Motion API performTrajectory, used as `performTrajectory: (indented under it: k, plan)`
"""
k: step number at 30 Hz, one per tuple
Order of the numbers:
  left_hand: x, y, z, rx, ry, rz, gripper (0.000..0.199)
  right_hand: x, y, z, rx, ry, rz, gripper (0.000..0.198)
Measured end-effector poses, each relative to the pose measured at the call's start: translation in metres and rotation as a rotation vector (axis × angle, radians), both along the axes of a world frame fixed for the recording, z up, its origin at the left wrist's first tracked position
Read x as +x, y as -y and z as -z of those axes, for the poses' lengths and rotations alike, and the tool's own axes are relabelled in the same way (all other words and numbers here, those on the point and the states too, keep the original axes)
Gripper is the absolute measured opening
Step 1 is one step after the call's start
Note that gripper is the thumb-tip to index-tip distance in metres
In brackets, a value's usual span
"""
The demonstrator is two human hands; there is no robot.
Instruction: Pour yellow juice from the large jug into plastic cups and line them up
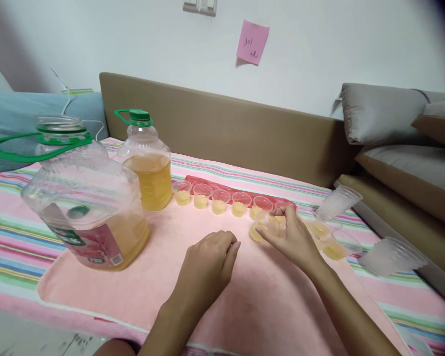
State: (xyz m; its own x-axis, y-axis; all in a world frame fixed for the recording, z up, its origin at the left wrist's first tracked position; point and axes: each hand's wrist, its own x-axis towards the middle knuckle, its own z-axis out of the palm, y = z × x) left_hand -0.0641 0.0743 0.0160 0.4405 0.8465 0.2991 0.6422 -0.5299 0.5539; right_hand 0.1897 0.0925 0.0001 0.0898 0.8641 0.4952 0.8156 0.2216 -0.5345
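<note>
My right hand (291,237) has its thumb and fingers around a clear plastic cup (264,227), beside the row's right end. In that row, several clear cups (219,202) hold a little yellow liquid. My left hand (209,259) is curled into a loose fist above the pink cloth (170,257), with nothing visible in it. To its left stands a large open jug (92,198) with a green handle, partly filled with yellow liquid. Behind that is a second jug (146,173) with a green cap, also holding yellow liquid.
More cups with liquid (333,249) stand to the right. Two stacks of nested cups lie there, one farther back (337,202) and one nearer (391,256). A red strip (233,189) runs behind the row. Cushions (411,163) are piled right; a brown headboard (222,128) rises behind.
</note>
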Motion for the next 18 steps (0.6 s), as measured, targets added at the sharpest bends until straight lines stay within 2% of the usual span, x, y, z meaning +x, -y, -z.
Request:
performTrajectory:
  k: [7,18]
  plan:
    - [0.004,0.001,0.002,-0.006,-0.01,0.022,0.022,0.011,-0.008,0.015,0.013,0.016,0.069,0.058]
    - [0.003,0.001,0.002,0.004,-0.041,0.032,0.022,0.013,-0.01,0.015,-0.023,0.006,0.035,0.059]
